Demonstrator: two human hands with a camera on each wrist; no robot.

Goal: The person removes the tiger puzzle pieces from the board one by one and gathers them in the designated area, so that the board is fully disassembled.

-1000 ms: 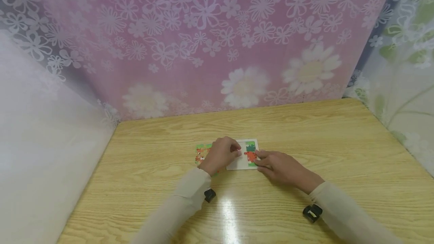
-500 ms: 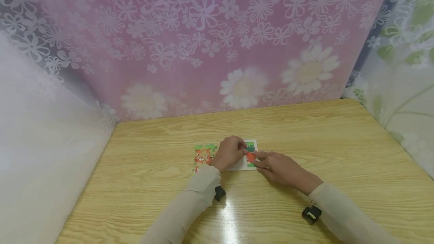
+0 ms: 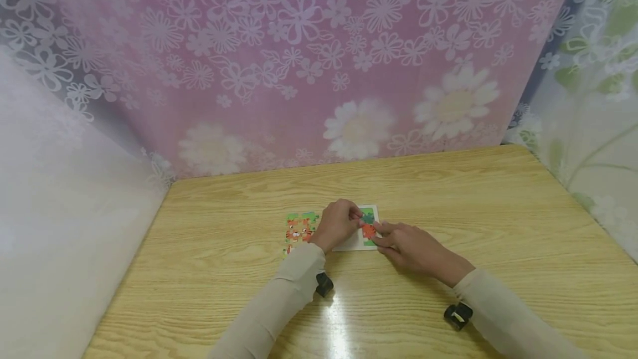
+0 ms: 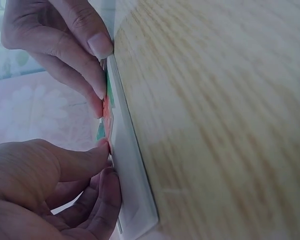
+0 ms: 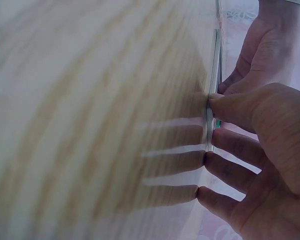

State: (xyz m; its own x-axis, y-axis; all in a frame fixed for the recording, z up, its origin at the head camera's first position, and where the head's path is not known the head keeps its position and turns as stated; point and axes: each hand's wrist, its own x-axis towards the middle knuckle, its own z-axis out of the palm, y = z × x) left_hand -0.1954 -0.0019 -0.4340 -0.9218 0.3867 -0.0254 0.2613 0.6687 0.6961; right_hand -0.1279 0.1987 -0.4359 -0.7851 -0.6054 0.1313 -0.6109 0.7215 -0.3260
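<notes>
Orange-and-green puzzle piece (image 3: 368, 230) sits pinched under my left hand (image 3: 339, 226) fingertips on the white puzzle board (image 3: 355, 242); my right hand (image 3: 408, 245), fingers straight, steadies its edge. Next I judge it needs pressing flat into its slot.

Left hand (image 3: 339, 225) now further right over puzzle tray (image 3: 355, 242), uncovering tiger pieces (image 3: 298, 230); fingertips meet right hand (image 3: 410, 247).
</notes>
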